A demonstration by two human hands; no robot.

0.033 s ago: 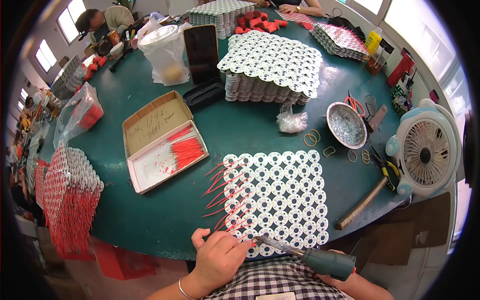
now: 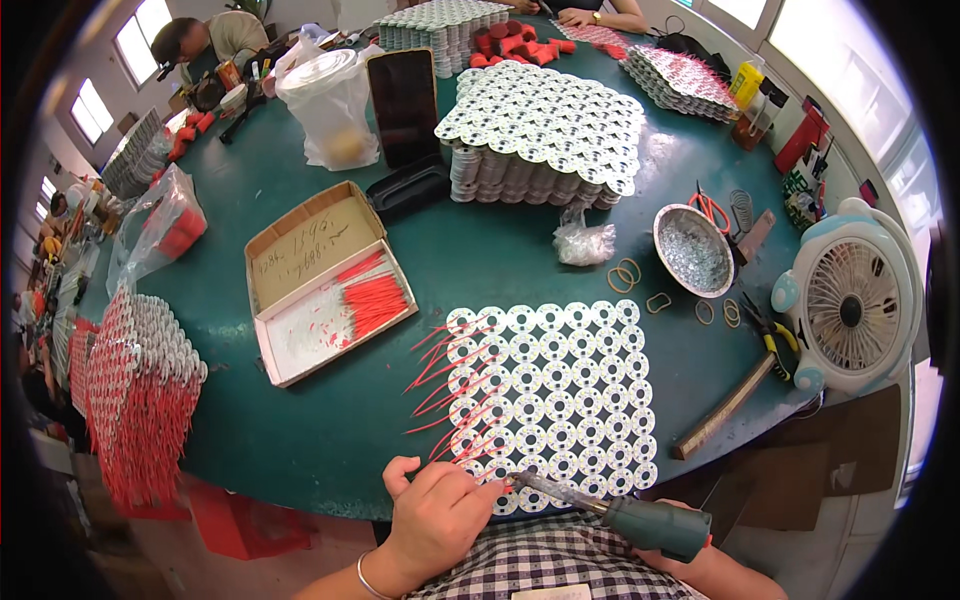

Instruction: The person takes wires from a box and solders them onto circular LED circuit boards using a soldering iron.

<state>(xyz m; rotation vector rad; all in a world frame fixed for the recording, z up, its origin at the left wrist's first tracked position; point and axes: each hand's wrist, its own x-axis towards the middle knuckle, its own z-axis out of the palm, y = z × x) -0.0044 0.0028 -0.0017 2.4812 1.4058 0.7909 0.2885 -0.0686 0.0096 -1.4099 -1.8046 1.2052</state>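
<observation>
Holding grey-handled soldering iron [image 2: 610,510], right hand [image 2: 690,555] clamped on its grip | long axis level, tip pointing left | left hand [image 2: 440,510] pinched on thin red wire [image 2: 478,478] at tip, over white panel of round circuit boards [image 2: 560,395]

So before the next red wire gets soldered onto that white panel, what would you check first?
1. Soldering iron gripped in right hand: ok.
2. Tip resting on the white panel at its near edge: ok.
3. Left hand holding something at the joint: cannot tell.
4. Red wires lying along the panel's left side: ok.
5. Spare wires in cardboard box: ok.
</observation>
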